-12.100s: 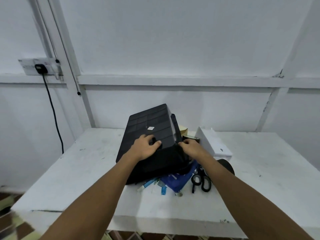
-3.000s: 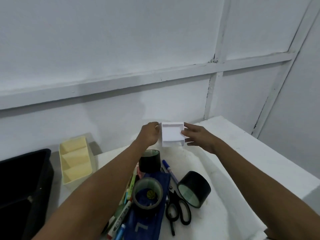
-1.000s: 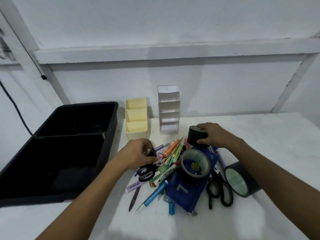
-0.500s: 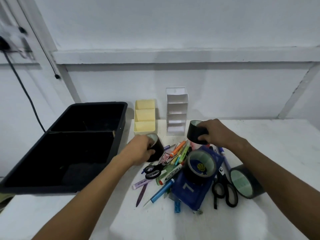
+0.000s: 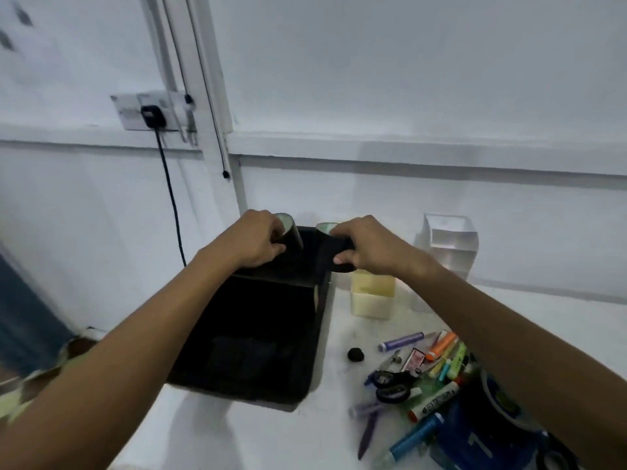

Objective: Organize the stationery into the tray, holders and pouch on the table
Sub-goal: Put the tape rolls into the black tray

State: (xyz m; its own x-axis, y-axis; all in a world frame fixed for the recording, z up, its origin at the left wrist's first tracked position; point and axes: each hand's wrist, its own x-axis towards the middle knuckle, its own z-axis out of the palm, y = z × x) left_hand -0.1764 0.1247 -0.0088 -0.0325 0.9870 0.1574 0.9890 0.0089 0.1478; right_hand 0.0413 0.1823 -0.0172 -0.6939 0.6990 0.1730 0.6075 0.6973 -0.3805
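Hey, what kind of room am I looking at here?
Probably a plain workroom or makeshift desk corner, not a furnished office: a white table against bare white panelled walls, a wall socket with a plugged-in cable, and loose pens and markers beside a black tray.

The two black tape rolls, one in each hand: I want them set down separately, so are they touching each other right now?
Apart. The head view shows a strip of black tray between the left roll and the right roll, held by the left hand and right hand.
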